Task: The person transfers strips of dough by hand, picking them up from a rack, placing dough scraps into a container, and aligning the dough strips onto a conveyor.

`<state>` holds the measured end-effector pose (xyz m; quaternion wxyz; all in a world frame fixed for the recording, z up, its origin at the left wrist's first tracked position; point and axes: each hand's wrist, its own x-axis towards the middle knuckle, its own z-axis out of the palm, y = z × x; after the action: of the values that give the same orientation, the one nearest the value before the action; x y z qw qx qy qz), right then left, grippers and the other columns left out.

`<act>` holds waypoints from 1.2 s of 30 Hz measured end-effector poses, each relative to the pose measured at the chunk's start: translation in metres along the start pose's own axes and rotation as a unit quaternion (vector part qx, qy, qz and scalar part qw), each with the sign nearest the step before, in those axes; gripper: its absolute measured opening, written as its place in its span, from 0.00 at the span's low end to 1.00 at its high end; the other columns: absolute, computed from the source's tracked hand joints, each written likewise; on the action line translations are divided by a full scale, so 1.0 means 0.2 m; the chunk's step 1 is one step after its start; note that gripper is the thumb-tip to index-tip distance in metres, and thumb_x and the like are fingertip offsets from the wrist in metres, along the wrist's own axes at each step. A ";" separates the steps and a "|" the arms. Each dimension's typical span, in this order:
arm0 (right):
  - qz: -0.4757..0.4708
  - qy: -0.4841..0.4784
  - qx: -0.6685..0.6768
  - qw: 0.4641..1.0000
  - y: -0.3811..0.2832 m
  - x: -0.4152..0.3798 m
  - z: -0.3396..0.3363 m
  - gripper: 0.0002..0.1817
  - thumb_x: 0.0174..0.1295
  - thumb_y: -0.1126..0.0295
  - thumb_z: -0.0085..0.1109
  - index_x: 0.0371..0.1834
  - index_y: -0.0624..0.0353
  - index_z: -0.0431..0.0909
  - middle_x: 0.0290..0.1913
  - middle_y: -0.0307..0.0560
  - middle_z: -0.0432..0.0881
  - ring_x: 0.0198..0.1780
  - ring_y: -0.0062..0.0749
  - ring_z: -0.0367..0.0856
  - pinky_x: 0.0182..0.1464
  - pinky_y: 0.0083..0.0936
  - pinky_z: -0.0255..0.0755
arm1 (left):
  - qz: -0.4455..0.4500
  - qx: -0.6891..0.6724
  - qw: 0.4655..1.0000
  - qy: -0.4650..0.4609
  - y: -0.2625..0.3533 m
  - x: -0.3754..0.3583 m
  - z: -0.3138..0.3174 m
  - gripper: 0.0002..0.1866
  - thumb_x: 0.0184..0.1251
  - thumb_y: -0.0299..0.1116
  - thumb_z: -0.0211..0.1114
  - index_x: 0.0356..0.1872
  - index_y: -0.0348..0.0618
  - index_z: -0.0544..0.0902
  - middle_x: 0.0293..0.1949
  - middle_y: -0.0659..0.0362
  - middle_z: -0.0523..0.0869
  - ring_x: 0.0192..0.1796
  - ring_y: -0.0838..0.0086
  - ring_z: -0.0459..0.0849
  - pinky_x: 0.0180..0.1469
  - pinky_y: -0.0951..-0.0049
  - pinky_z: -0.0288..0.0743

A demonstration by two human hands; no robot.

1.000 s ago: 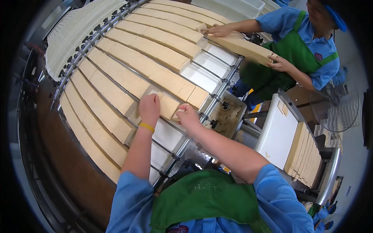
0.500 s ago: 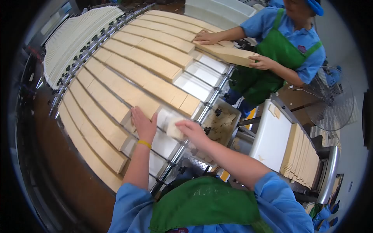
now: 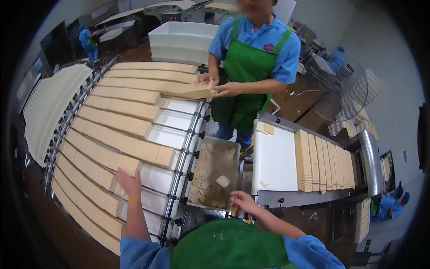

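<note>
Long rows of square, pale biscuits (image 3: 130, 143) lie on edge in the lanes of a metal-railed table. My left hand (image 3: 129, 183), with a yellow wristband, presses against the end of one row, its fingers stretched out. Over the near right corner of a grey bin (image 3: 195, 148) is my right hand (image 3: 244, 201), its fingers loosely curved and apart, with nothing in them. A small stack of biscuits (image 3: 222, 181) is in or just above the bin, apart from that hand; whether it touches the broken pieces (image 3: 204, 186) cannot be told.
Across the table a co-worker (image 3: 251, 54) in a green apron holds the end of a biscuit row (image 3: 197, 91) with both hands. On the right, a white belt (image 3: 275, 157) carries stacked rows. A wire fan (image 3: 338, 85) and a white tub (image 3: 181, 42) stand farther back.
My right hand has let go of the biscuit stack and moved from the lane to the bin. My left hand stays at the row's end. The view has turned right.
</note>
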<state>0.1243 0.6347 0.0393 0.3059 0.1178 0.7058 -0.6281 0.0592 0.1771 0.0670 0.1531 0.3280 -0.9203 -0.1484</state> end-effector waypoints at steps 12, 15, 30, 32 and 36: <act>0.005 0.030 0.160 0.987 0.23 -0.51 -0.48 0.12 0.71 0.66 0.52 0.45 0.65 0.80 0.44 0.45 0.84 0.44 0.24 0.81 0.48 0.23 0.74 | 0.119 -0.392 0.884 -0.224 0.87 -0.34 -0.01 0.10 0.70 0.34 0.58 0.38 0.38 0.81 0.27 0.55 0.82 0.28 0.70 0.81 0.31 0.71 0.74; -0.067 0.038 0.107 0.991 0.16 -0.58 -0.62 0.13 0.70 0.66 0.52 0.38 0.64 0.82 0.42 0.45 0.84 0.45 0.24 0.80 0.49 0.21 0.72 | 0.336 -0.296 0.863 -0.234 1.09 -0.46 0.01 0.07 0.69 0.31 0.56 0.38 0.39 0.80 0.27 0.53 0.82 0.29 0.68 0.82 0.33 0.68 0.75; -0.104 0.012 0.092 0.990 0.10 -0.60 -1.01 0.15 0.67 0.70 0.57 0.55 0.62 0.74 0.49 0.45 0.82 0.47 0.28 0.83 0.50 0.23 0.74 | 0.259 -0.140 0.786 -0.544 1.34 -0.87 -0.16 0.14 0.63 0.36 0.66 0.44 0.38 0.84 0.32 0.55 0.86 0.25 0.73 0.82 0.32 0.71 0.77; -0.105 0.011 0.097 0.990 0.10 -0.59 -1.00 0.14 0.68 0.69 0.56 0.53 0.63 0.75 0.47 0.46 0.83 0.46 0.28 0.83 0.48 0.22 0.74 | 0.334 -0.140 0.807 -0.466 1.25 -0.87 -0.07 0.11 0.63 0.36 0.66 0.36 0.37 0.85 0.26 0.56 0.85 0.26 0.74 0.82 0.32 0.72 0.76; -0.082 0.018 0.106 0.991 0.12 -0.53 -1.02 0.12 0.69 0.64 0.55 0.45 0.63 0.80 0.42 0.45 0.84 0.42 0.24 0.80 0.45 0.21 0.72 | 0.354 -0.172 0.822 -0.411 1.13 -0.86 0.02 0.12 0.63 0.36 0.66 0.30 0.36 0.85 0.23 0.55 0.85 0.26 0.72 0.82 0.32 0.72 0.75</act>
<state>0.1628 0.8573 0.0858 0.2264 0.1019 0.6482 -0.7199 0.0587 0.4569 0.1166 -0.1435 -0.1439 -0.9102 -0.3610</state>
